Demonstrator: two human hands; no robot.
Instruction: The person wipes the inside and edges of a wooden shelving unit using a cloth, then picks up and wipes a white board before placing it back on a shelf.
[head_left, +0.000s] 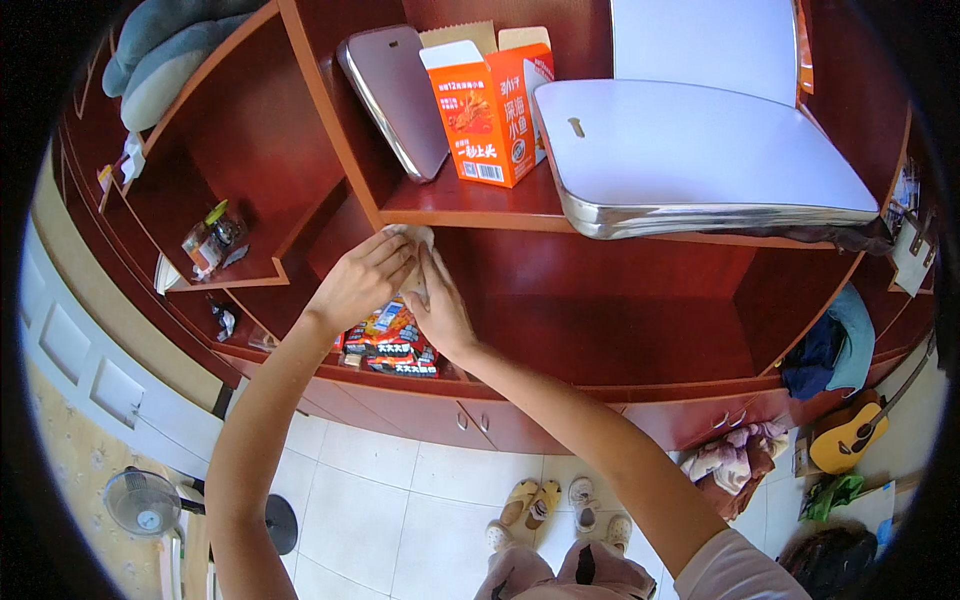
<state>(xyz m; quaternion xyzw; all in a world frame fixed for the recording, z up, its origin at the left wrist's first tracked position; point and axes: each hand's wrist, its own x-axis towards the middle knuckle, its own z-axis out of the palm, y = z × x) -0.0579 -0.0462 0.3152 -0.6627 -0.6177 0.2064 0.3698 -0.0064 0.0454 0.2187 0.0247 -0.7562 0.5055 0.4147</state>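
Both hands meet at a crumpled off-white cloth, pressed near the wooden shelf edge beside the upright divider. My left hand grips the cloth from the left with its fingers bent over it. From the right, my right hand lies against the same cloth, fingers stretched upward; its exact grip is partly hidden. Right under the hands, several snack packets with printed writing lie in the lower compartment of the reddish-brown wooden cabinet.
Above stand an orange snack box with open flaps, a tilted metal-edged panel, and a large one overhanging the shelf. A clear jar sits left. On the floor are shoes, a fan and a guitar.
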